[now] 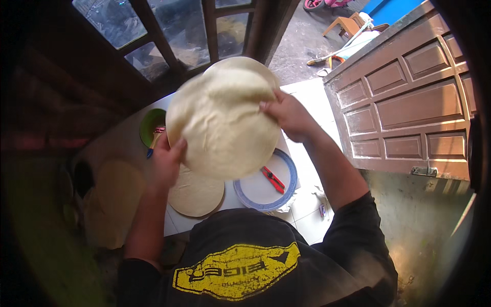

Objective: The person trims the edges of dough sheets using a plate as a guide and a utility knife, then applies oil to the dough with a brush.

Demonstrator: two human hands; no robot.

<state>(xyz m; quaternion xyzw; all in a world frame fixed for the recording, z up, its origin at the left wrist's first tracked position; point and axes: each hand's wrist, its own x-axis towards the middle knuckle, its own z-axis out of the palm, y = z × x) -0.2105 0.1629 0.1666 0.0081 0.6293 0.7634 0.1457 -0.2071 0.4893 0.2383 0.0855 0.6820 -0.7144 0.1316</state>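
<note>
Both my hands hold up a large, thin, round cream-coloured sheet, perhaps animal skin or dough; I cannot tell which. My left hand grips its lower left edge, thumb on top. At the upper right edge, my right hand pinches it. Another pale rounded part shows behind its top; whether it is a separate piece is unclear. Below lies a similar round sheet. To its right is a blue-rimmed round tray or hoop with a red utility knife lying within the rim.
A green bowl stands left, with a brush resting at it. More pale sheets lie in shadow at the far left. A brown panelled door stands at the right; windows are ahead. A brown plastic chair stands outside.
</note>
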